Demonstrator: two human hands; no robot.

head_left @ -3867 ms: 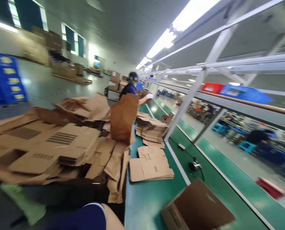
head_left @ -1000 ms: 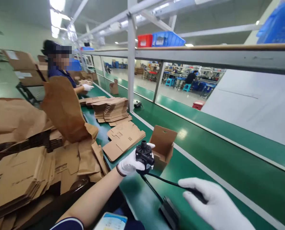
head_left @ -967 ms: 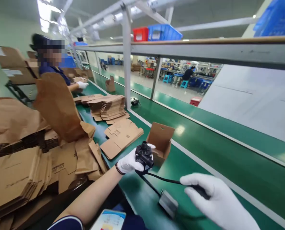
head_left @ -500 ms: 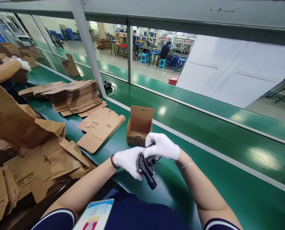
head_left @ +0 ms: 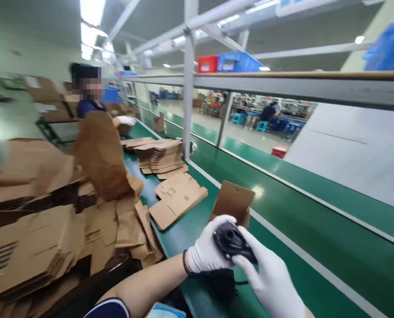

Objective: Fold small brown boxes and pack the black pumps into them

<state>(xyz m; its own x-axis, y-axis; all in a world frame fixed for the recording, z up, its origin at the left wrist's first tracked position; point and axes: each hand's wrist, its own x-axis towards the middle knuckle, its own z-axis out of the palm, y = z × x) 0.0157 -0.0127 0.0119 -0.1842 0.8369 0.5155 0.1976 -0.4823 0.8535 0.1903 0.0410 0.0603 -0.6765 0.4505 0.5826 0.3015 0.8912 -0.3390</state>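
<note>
A small black pump (head_left: 230, 239) with a round port is held up in front of me between both gloved hands. My left hand (head_left: 207, 248), in a white glove, wraps round its left side. On the other side, my right hand (head_left: 272, 270) pinches the pump between thumb and fingers. Below the hands hangs a bit of dark cord (head_left: 241, 282). Just behind them stands an open cardboard box (head_left: 234, 199) with its lid raised; its lower part is hidden by my hands and the pump.
Flat folded cartons (head_left: 179, 196) lie on the green work surface (head_left: 170, 240), with a taller carton stack (head_left: 165, 155) beyond. Brown paper (head_left: 99, 154) and more cartons (head_left: 34, 251) fill the left side. A co-worker (head_left: 92, 95) stands farther left. A metal post (head_left: 188, 88) rises behind the stack.
My view has swung left and up, bringing the co-worker and shelf into sight. The pump has been turned so its round port faces me, and both hands still hold it.
</note>
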